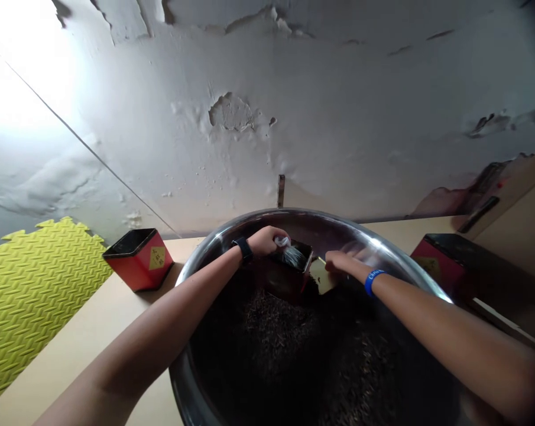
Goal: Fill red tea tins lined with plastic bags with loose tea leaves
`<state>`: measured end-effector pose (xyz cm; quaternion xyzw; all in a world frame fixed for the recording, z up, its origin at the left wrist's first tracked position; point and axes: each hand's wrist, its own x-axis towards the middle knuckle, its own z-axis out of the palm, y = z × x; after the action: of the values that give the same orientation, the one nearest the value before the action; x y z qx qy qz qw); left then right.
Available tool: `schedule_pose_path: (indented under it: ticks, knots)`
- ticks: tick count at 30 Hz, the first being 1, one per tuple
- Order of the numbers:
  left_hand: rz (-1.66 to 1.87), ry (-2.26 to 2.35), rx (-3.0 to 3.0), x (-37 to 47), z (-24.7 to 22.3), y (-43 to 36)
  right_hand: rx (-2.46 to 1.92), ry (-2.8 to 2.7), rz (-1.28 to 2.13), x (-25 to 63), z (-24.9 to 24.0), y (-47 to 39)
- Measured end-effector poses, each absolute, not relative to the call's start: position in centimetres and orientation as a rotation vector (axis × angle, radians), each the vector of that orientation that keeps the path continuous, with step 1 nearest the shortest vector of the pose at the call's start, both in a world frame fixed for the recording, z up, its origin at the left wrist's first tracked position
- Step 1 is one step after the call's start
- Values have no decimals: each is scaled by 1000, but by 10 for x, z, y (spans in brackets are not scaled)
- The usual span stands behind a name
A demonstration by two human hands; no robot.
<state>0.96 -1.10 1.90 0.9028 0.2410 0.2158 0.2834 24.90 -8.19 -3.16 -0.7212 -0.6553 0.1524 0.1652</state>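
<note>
A large steel basin (232, 223) holds dark, loose, dried leaf-like bits (278, 331). Inside it, near the far wall, sits a dark red square box (285, 279). My left hand (263, 240) is closed on the bunched top of a clear plastic bag (292, 254) at the box's mouth. Just right of the box, my right hand (341, 261), slightly blurred, is closed on the edge of a flat yellowish piece (321, 276). Dark bits lie beside that piece. Its full shape is hidden, and the box's lower part is in shadow.
On the pale table (99, 331) a red and black box (138, 259) with a yellow label stands left of the basin. Another red box (440, 263) is at the right. A yellow foam mat (41, 284) lies far left; the peeling wall (338, 118) rises behind.
</note>
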Motion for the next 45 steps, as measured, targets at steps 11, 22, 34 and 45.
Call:
schedule_pose_path:
  ticks: [11,22,34,45]
  knots:
    - [629,517,2703,3,25,-13,-2167,-1966,37,236,-7,-53]
    - [716,998,2451,6,15,-3,-1405,-1937,-114,165,20,-95]
    - [620,932,2271,2,3,10,-1455,-1580,1235,180,27,-94]
    - [775,684,2429,1,2,8,-1882,-2010,295,162,33,-104]
